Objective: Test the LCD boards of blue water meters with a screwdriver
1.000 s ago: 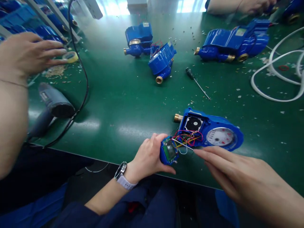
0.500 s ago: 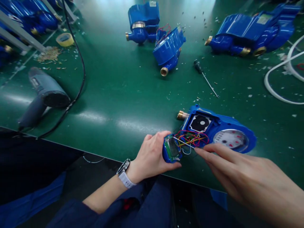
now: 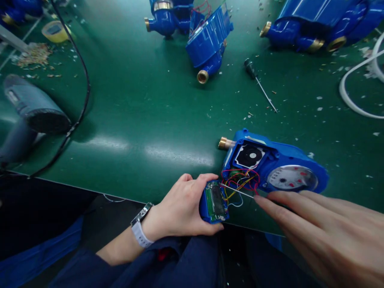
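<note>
My left hand [image 3: 183,206] is closed around a small blue housing [image 3: 204,208] with a green circuit board and dark display [image 3: 216,200] facing up, near the table's front edge. Red, yellow and white wires [image 3: 241,180] run from the board into an opened blue water meter [image 3: 270,150] lying to its right. The meter has a round dial [image 3: 292,178] and a brass threaded end [image 3: 225,143]. My right hand [image 3: 324,228] grips what looks like a screwdriver [image 3: 238,191]; its thin metal shaft reaches the board's upper right edge. The handle is hidden in my hand.
Another screwdriver [image 3: 261,86] lies beyond the meter. More blue water meters [image 3: 207,44] stand at the back, others [image 3: 315,24] at back right. On the left are a heat gun [image 3: 36,106], a black cable [image 3: 87,88] and a tape roll [image 3: 56,31]. A white cable [image 3: 348,96] curls at right.
My view has shifted, so the items at the back sit higher in the picture. The board in my left hand has turned slightly and come nearer to me; the screwdriver's tip stays at its edge.
</note>
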`<action>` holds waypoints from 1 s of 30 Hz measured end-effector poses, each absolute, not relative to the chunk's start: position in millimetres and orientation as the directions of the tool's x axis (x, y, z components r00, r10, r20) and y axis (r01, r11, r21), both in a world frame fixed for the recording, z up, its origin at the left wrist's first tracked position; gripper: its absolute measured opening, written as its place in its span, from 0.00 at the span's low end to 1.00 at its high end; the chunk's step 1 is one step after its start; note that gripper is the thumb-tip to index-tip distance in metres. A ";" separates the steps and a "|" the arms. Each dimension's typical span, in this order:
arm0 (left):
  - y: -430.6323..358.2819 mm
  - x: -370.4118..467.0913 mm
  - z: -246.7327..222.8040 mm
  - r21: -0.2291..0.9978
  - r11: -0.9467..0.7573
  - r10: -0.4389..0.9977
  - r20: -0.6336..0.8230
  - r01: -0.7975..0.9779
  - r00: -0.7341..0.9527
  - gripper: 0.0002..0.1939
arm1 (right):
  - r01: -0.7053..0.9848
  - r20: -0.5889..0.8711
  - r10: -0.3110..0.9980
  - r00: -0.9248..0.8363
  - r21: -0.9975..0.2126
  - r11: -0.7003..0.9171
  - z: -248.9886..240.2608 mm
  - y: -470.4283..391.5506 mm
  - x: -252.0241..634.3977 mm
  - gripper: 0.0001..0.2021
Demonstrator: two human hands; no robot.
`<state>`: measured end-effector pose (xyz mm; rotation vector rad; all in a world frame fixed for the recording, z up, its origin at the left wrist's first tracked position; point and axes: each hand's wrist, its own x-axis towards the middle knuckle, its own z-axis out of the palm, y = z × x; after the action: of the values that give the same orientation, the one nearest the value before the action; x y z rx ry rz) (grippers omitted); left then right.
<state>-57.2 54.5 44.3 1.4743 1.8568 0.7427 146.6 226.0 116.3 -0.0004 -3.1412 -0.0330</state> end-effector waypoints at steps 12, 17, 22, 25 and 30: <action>50.9 -52.8 28.9 0.692 0.161 0.981 -0.036 0.704 -0.190 0.39 | 0.057 0.003 0.058 -0.998 -0.107 0.993 109.5 216.4 139.4 0.23; 47.1 -55.3 24.5 0.756 0.081 0.983 0.047 0.650 -0.178 0.41 | -0.126 0.018 -0.125 -0.992 -0.021 0.992 111.0 217.1 145.3 0.32; 47.0 -52.8 19.6 0.795 0.055 0.986 0.052 0.604 -0.158 0.40 | -0.149 -0.073 -0.148 -0.986 0.010 0.989 118.0 215.2 150.0 0.34; 49.1 -51.8 19.3 0.806 0.060 0.988 0.035 0.588 -0.148 0.42 | -0.166 -0.092 -0.162 -0.983 0.040 0.985 120.1 214.5 150.6 0.34; 51.0 -50.7 20.6 0.803 0.091 0.987 0.005 0.589 -0.158 0.40 | -0.145 -0.100 -0.141 -0.985 0.030 0.989 121.7 212.0 148.1 0.33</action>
<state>-50.7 51.0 20.6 1.5480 1.8117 0.9161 148.1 212.0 121.7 0.2329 -3.2308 -0.0605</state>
